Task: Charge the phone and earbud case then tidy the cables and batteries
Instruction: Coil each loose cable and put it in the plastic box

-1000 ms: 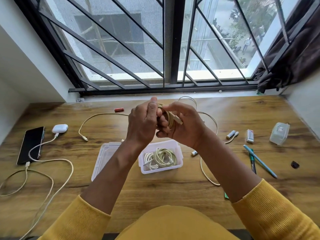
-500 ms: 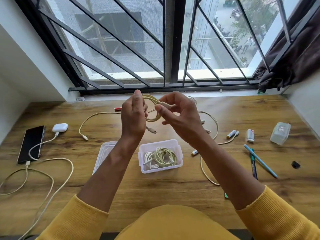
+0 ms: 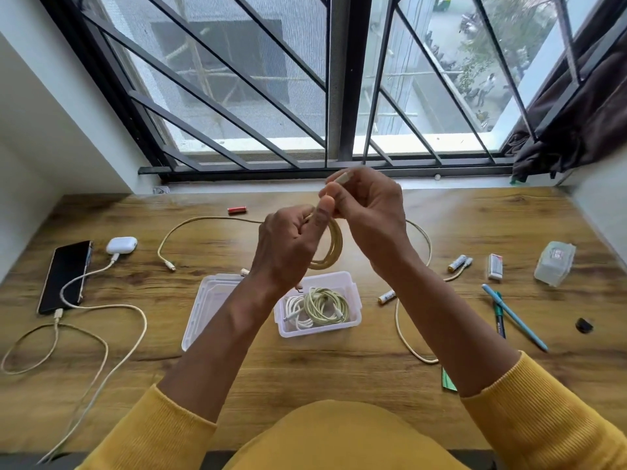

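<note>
My left hand point(image 3: 288, 245) grips a coiled yellowish cable point(image 3: 334, 247) above the desk. My right hand point(image 3: 368, 212) pinches that cable's plug end just above the coil. Below them a clear plastic box point(image 3: 353, 300) holds two coiled cables point(image 3: 319, 308). At the left lie a black phone point(image 3: 66, 274) and a white earbud case point(image 3: 121, 245), each with a cable plugged in. Loose cables point(image 3: 190, 225) point(image 3: 403, 330) lie on the wood. Batteries rest at the back point(image 3: 236, 210), near the box point(image 3: 386, 296) and at the right point(image 3: 458, 262).
The box's lid point(image 3: 203, 310) lies left of it. At the right are a small clear container point(image 3: 554, 262), a white eraser-like block point(image 3: 494, 266), two pens point(image 3: 512, 315) and a small black cap point(image 3: 584, 324). A barred window runs along the desk's far edge.
Both hands rose and shifted right with the cable. The right hand lifted the plug end above the coil, which now hangs from my left hand.
</note>
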A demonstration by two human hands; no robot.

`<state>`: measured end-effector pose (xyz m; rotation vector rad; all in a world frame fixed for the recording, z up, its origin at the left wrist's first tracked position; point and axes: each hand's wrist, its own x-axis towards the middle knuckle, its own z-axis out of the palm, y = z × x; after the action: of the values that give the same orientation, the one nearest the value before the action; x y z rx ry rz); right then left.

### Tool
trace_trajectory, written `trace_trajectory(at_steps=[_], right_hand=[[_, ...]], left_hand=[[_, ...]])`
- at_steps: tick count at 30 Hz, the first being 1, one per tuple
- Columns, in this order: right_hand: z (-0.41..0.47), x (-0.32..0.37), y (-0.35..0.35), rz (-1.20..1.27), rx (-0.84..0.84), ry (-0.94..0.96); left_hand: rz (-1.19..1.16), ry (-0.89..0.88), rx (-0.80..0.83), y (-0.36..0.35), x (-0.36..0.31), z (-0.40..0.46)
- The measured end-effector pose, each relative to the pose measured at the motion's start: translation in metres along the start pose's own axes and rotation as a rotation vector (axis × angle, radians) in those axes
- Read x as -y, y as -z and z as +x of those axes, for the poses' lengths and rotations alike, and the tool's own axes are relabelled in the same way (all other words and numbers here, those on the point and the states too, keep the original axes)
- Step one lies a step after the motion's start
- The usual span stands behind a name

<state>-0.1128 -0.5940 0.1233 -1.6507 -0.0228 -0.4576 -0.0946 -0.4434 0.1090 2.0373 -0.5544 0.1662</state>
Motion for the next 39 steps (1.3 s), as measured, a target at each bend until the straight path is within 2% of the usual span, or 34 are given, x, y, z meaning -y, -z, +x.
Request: trace_trajectory(at_steps=[4, 6, 11, 16, 20, 25, 30, 39], right_hand=[[-0.009, 0.0, 0.001, 0.304, 0.056, -0.322], [-0.011, -0.001, 0.003, 0.347, 0.093, -0.393], [-0.015, 0.0, 0.004, 0.202, 0.198, -0.304], [-0.025, -0.001, -0.003, 0.134, 0.205, -0.299], [-0.029, 0.0, -0.006, 0.069, 0.254, -0.202], [-0.029, -0.003, -0.01, 0.082, 0.224, -0.189], [-0.025, -0.001, -0.007, 0.301, 0.152, -0.314], [-0.019, -0.003, 0.003, 0.387, 0.274, -0.301]], left_hand=[[-0.086, -0.04, 0.034, 0.0, 0.006, 0.002], [-0.133, -0.026, 0.035, 0.0, 0.006, 0.0], [-0.147, -0.023, -0.001, 0.002, 0.004, 0.001], [0.037, 0.074, -0.177, 0.005, 0.001, 0.009], [0.124, 0.113, -0.241, 0.005, 0.005, 0.008], [0.119, 0.133, -0.25, 0.002, 0.004, 0.002], [0.035, 0.224, -0.219, -0.002, 0.005, 0.002], [-0.155, 0.368, -0.124, -0.001, 0.012, 0.006]])
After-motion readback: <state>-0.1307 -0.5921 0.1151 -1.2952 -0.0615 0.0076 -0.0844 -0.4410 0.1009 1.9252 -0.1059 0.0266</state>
